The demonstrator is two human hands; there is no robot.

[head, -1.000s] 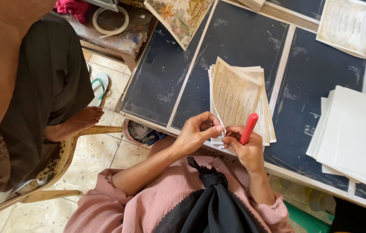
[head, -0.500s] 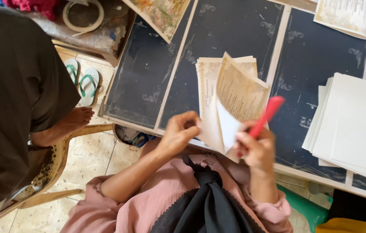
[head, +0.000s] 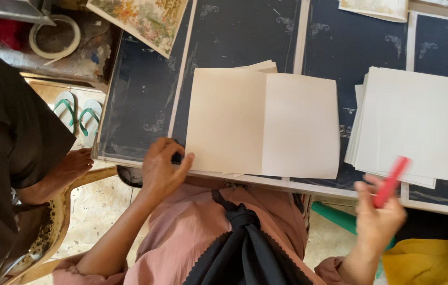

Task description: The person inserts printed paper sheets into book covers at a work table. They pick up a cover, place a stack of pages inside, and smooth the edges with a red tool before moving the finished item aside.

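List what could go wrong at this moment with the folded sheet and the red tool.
The folded cream sheet overhangs the table's front edge; only the left hand touches its corner, so it may slide off. The right hand holds the red tool off the table, near the white paper stack, and might knock it.

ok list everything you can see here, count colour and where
folded sheet: one, cream, laid open on the table in front of the person
paper stack: one pile, white, on the table to the right
printed picture sheet: one, floral colours, top left of the table
table: one, dark panels with pale strips
tape roll: one, pale, on a bench at top left
sandals: one pair, white with green straps, on the floor
chair: one, wooden, lower left
another person: one, dark clothes, bare foot, seated at left
yellow cloth: one, bottom right
red tool: one, held in the right hand
left hand: at the folded sheet's lower left edge
right hand: grips the red tool
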